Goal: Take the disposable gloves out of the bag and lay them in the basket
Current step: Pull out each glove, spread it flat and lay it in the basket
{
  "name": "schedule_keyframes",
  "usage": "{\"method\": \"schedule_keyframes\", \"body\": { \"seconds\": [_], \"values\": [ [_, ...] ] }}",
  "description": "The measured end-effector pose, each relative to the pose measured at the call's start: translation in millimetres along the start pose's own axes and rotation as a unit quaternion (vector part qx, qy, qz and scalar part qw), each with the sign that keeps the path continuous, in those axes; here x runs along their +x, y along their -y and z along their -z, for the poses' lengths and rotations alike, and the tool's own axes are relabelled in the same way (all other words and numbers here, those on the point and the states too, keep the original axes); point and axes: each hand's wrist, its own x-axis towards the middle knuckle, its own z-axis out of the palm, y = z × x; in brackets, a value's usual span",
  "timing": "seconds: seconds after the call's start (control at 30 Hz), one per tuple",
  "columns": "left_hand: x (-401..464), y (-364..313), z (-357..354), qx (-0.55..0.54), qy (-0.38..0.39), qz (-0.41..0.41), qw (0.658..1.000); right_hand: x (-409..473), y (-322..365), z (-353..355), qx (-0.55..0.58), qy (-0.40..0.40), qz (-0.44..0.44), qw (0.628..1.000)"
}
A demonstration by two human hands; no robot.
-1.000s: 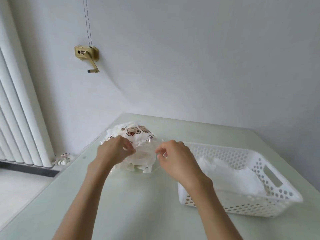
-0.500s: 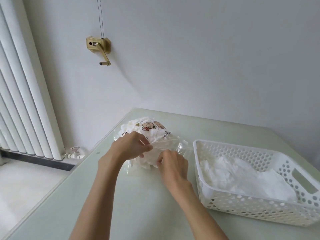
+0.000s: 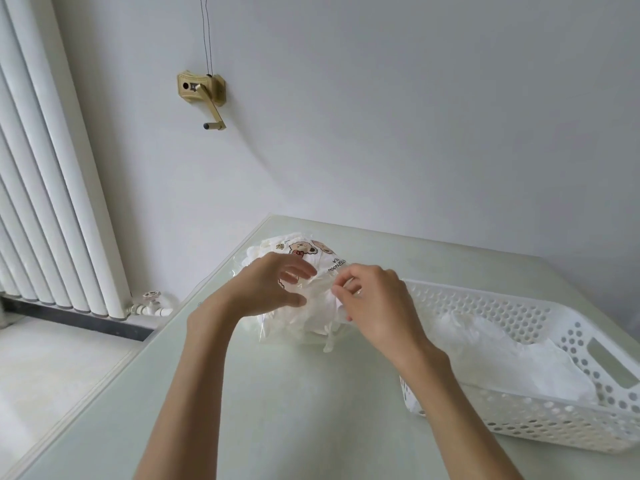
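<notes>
A single head-worn view looks forward and down from above the near edge of the worktop (image 3: 311,393), close over it. The worktop fills the lower frame, with wall behind it and a radiator (image 3: 52,188) to its left.

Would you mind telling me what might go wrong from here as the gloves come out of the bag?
1. The right hand pinches thin film at the bag mouth; several clinging gloves may come out together.
2. Loose glove ends already hang onto the table and could drag short of the basket.
</notes>
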Motion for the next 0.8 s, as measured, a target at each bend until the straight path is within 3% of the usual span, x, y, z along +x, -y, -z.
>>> {"method": "schedule_keyframes", "body": {
  "seconds": [0.17, 0.27, 0.4, 0.57, 0.67, 0.8],
  "values": [
    [1, -8, -5, 0.035, 0.064, -0.061, 0.995, 5, -3, 12, 0.280, -0.001, -0.037, 0.959],
    [6, -8, -16, -0.008, 0.032, -0.041, 0.999, 6, -2, 16, 0.385, -0.012, -0.078, 0.920],
    [8, -12, -15, -0.052, -0.093, -0.050, 0.993, 7, -6, 22, 0.369, 0.010, -0.108, 0.923],
    [3, -27, -8, -0.274, -0.115, 0.000, 0.955, 6, -17, 26, 0.223, 0.114, -0.083, 0.965],
    [1, -30, -8, -0.305, -0.099, 0.019, 0.947, 8, -22, 28, 0.223, 0.017, -0.028, 0.974],
    [-1, -26, -9, -0.291, -0.052, 0.038, 0.955, 9, -26, 49, 0.323, -0.052, -0.027, 0.945]
  ]
}}
